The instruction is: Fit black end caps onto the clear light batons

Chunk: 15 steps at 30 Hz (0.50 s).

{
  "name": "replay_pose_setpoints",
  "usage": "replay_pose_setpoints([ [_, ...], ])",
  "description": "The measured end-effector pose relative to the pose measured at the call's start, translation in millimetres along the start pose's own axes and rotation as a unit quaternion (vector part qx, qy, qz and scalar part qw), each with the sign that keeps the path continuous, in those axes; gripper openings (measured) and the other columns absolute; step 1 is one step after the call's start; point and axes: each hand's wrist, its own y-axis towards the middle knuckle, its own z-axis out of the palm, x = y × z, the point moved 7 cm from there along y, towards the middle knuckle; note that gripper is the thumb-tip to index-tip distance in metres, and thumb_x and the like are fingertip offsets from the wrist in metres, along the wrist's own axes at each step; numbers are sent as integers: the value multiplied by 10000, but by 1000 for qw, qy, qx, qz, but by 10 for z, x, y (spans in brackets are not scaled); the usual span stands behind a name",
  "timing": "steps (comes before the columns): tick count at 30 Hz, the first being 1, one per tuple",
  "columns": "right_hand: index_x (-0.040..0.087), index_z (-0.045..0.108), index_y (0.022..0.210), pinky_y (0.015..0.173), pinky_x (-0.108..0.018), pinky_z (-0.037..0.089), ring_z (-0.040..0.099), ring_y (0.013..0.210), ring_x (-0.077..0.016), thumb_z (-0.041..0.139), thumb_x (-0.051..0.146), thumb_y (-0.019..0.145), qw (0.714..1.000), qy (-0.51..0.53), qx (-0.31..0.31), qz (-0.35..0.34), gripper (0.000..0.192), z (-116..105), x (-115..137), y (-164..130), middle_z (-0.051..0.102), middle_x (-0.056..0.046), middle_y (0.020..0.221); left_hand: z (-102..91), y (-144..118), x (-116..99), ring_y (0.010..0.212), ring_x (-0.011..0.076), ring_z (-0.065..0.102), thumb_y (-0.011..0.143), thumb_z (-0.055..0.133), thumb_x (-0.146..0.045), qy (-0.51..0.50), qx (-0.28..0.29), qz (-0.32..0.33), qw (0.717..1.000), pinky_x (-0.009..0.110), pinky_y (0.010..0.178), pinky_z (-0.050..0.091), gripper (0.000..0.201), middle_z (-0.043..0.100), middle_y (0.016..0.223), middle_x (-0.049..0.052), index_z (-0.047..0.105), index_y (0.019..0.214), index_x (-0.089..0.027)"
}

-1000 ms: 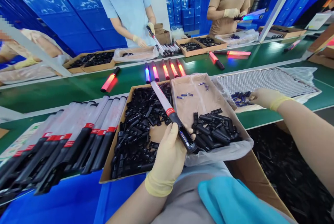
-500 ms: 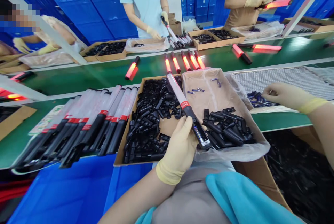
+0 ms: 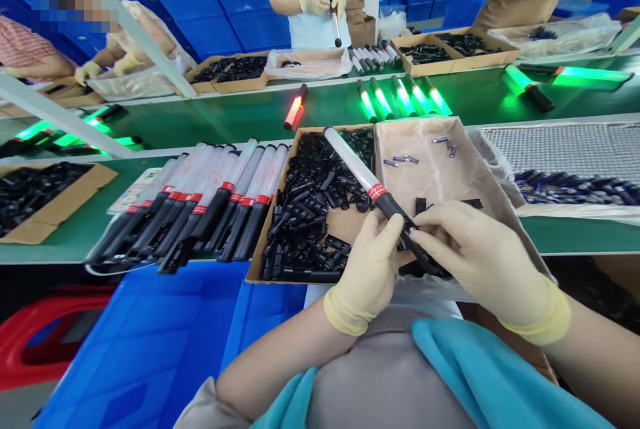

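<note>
- Writing: red band on the baton (image 3: 363,176) has white print, too small to read. No other legible labels.
- Left hand (image 3: 367,275), gloved, is clenched round the baton's black handle from below, thumb up along its side.
- Right hand (image 3: 475,255), gloved, sits on the handle's butt end, fingers curled over it, fingertips pressed to the handle. Can't tell if anything small is pinched there.
- Baton is tilted, clear tube pointing up-left over the parts box (image 3: 280,262), handle end low, between both hands.
- Parts box, just under the baton: cardboard, heaped with small black plastic parts.
- Lined box (image 3: 490,182), right of the baton: plastic liner, a few small bluish batteries (image 3: 400,160) at the far end, some black parts near the hands.
- Left of the parts box: a row of unlit batons (image 3: 210,205), handles toward the table edge.
- Right of the lined box: a pile of batteries (image 3: 570,187) in front of a grey tray (image 3: 560,145).
- Belt (image 3: 240,115) beyond the parts box: four batons lit green (image 3: 403,97), one lit red (image 3: 295,109).
- Beyond the belt: people in gloves, each holding a baton.
</note>
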Motion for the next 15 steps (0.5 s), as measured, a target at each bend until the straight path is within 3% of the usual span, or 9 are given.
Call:
replay_pose_setpoints([
  [5, 197, 691, 1198, 893, -381, 590, 688, 1066, -238, 546, 308, 999, 990, -47, 12, -131, 270, -110, 143, -201, 687, -130, 1208, -23, -2, -55, 870, 143, 645, 906, 724, -382, -33, 1, 9, 999, 297, 819, 561, 228, 666, 983, 13, 629, 1022, -210],
  [8, 148, 655, 1314, 956, -454, 581, 632, 1213, -302, 550, 383, 993, 988, -72, 36, -135, 411, -24, 186, -275, 625, -183, 1347, -36, -2, -43, 905, 164, 670, 896, 737, -364, -23, -6, -4, 1000, 309, 825, 565, 231, 696, 1020, 32, 638, 1031, -204],
  [10, 142, 592, 1412, 1024, -449, 549, 580, 1304, -296, 492, 408, 1017, 989, -57, 50, -125, 486, -10, 150, -279, 569, -187, 1432, -24, -7, -55, 904, 172, 681, 892, 743, -356, -23, 10, -17, 1000, 315, 821, 566, 250, 710, 1040, 45, 652, 1065, -201],
  [13, 160, 560, 1455, 1101, -412, 475, 541, 1354, -263, 423, 411, 1037, 997, -65, -22, -40, 506, -313, -235, -214, 564, -166, 1454, -68, -19, -184, 799, 164, 680, 856, 780, -362, -36, -5, -16, 999, 289, 745, 563, 278, 718, 946, 51, 674, 1030, -173],
  [15, 178, 638, 1368, 1056, -393, 466, 584, 1274, -263, 448, 415, 1017, 976, -152, -89, 127, 464, -694, -830, -206, 640, -147, 1356, -163, -37, -317, 703, 146, 658, 835, 795, -361, -54, -67, -4, 996, 261, 674, 549, 266, 699, 829, 38, 673, 959, -160],
])
